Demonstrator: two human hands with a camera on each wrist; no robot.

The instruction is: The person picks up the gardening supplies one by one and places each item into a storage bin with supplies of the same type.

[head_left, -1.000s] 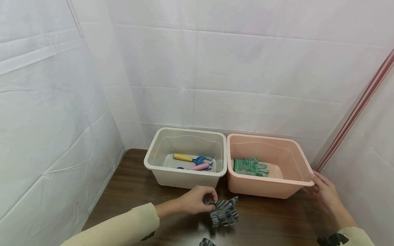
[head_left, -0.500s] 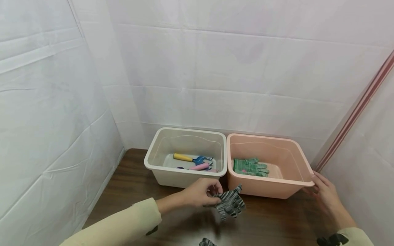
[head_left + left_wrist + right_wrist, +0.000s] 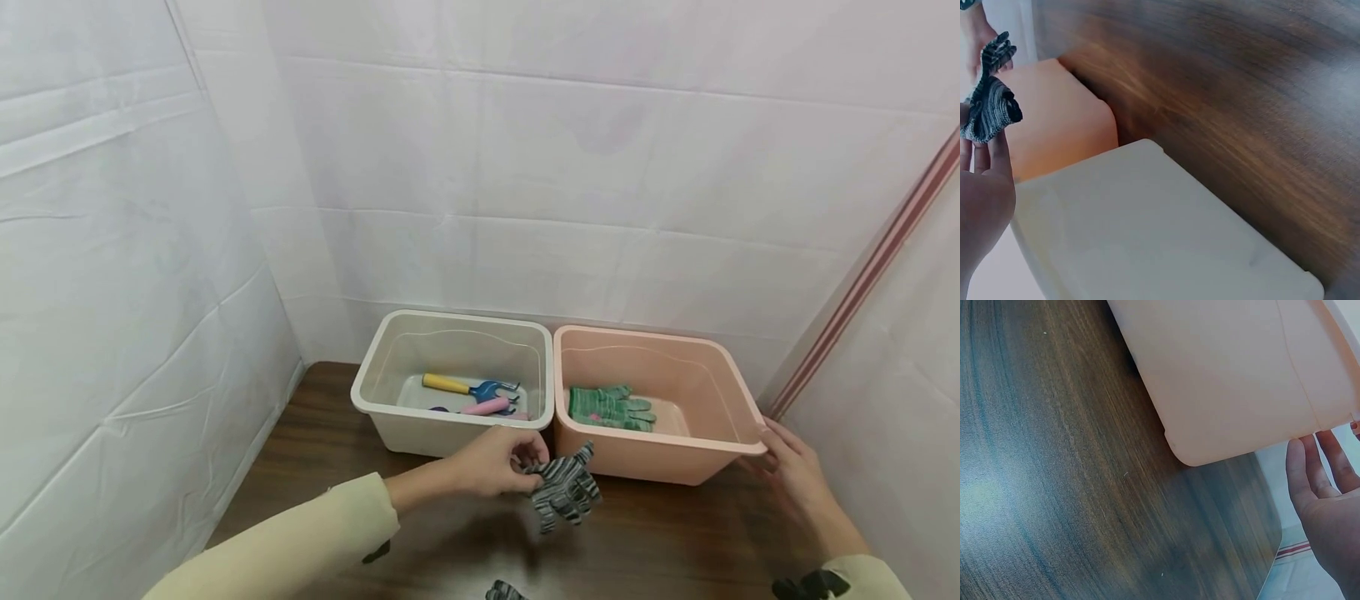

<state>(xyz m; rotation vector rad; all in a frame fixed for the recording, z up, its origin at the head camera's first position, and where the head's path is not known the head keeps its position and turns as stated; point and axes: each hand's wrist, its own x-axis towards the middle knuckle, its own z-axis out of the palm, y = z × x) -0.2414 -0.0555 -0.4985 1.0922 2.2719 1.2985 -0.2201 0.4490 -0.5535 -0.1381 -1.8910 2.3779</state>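
In the head view my left hand (image 3: 495, 462) pinches a black-and-grey striped knit glove (image 3: 566, 487) by its cuff, raised over the table in front of the two bins. The left wrist view shows the same glove (image 3: 990, 112) held upright at the fingertips. My right hand (image 3: 795, 467) grips the right front corner of the pink bin (image 3: 637, 457) by its rim; in the right wrist view, fingertips touch the bin's outer wall (image 3: 1229, 381). Inside that bin lies a green striped glove (image 3: 607, 408). Part of another grey striped glove (image 3: 504, 591) shows at the bottom edge.
A white bin (image 3: 450, 429) stands against the pink one on its left. It contains a blue hand fork (image 3: 491, 391) with a yellow handle and a pink-handled item (image 3: 486, 407). Both stand on a dark wooden table (image 3: 322, 433), with white sheeting (image 3: 487, 167) behind and at the sides.
My left hand has lifted the grey striped glove and carried it slightly right and toward the bins. The right hand stays on the pink bin's rim.
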